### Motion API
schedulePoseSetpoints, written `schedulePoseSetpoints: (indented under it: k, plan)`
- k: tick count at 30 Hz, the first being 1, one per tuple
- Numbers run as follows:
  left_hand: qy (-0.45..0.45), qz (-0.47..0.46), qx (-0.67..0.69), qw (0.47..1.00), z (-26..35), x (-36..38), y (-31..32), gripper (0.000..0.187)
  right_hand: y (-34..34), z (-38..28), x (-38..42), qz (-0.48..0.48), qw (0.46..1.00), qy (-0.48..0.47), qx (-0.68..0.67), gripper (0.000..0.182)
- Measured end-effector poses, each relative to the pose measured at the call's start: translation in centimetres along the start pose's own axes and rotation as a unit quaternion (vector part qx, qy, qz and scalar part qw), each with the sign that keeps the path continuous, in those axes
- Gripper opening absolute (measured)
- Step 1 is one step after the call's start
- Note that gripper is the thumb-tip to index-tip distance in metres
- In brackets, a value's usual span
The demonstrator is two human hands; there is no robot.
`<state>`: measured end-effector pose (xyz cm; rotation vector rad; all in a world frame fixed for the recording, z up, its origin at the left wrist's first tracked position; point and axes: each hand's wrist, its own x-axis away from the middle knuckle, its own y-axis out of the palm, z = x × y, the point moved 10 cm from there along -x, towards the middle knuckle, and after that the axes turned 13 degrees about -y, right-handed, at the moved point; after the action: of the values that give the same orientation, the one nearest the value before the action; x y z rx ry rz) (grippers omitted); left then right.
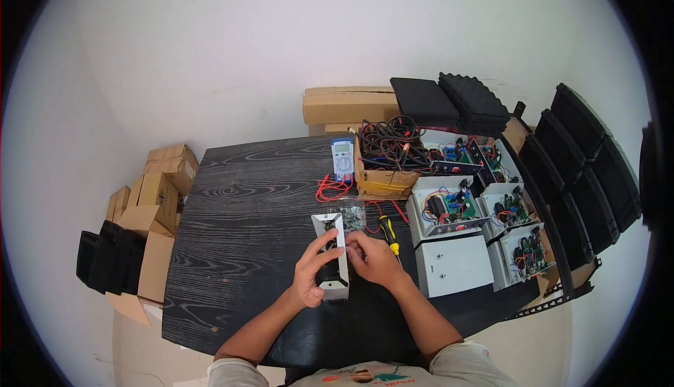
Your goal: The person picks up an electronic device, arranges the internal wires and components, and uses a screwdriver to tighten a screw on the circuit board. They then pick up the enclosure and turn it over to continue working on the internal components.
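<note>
The white housing [335, 293] stands at the near edge of the surface [239, 211], close to the person's body, its narrow dark interior facing up. The left hand [309, 275] has it in its grip, fingers spread over the opening and thumb low on the near end, which seems to steady it against the right hand [375, 261]. The right grip is narrow, fingertips bunched at the housing's right side; whether they pinch something small cannot be told.

Just beyond the housing lies a clear tray [356, 211] of small metal parts, and to the right the yellow-and-black screwdriver [388, 231], both apparently placed for short reaches. The multimeter [342, 157] sits farther off with its red leads [333, 190] coiled near it, probably out of the working spot.

The surface is dark with pale wood-like grain. On its right, open units [449, 208] with circuit boards are grouped beside a closed white unit [455, 266], their boards exposed to view. Behind, a cardboard box [386, 185] holds tangled cables [393, 141].

Against the pale wall [246, 36] are a long carton [344, 106] and black panels [424, 101]. Cartons [161, 201] stand left, on the light floor [133, 345]; black bins [590, 169] rise right.
</note>
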<state>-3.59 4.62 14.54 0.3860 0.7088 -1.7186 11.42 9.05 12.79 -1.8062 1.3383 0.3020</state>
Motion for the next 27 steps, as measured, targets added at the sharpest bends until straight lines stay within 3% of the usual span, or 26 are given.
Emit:
schedulePoseSetpoints:
  k: [4,7,10,16,24,27]
  plan:
    - [0.006,0.001,-0.001,1.0,0.1,0.0,0.0,0.089,0.2,0.2,-0.1,-0.012,0.999,-0.028,0.022,0.013]
    - [0.003,-0.002,-0.001,1.0,0.2,-0.1,0.1,0.089,1.4,2.5,0.5,-0.028,0.995,0.068,-0.071,0.01]
    - [0.001,-0.01,-0.006,1.0,0.0,-0.1,0.1,0.09,2.1,4.0,1.3,-0.002,0.981,0.104,-0.164,0.011]
    - [-0.004,-0.014,-0.004,1.0,-0.2,-0.1,0.2,0.091,0.8,1.2,0.9,0.01,1.0,-0.003,-0.018,0.016]
    - [0.001,-0.027,-0.006,1.0,-0.1,-0.1,0.5,0.091,1.9,3.1,1.6,0.004,0.985,0.086,-0.152,0.009]
    - [-0.013,-0.052,0.006,0.999,0.2,-0.4,0.9,0.091,2.9,5.0,2.9,0.034,0.941,0.177,-0.286,0.009]
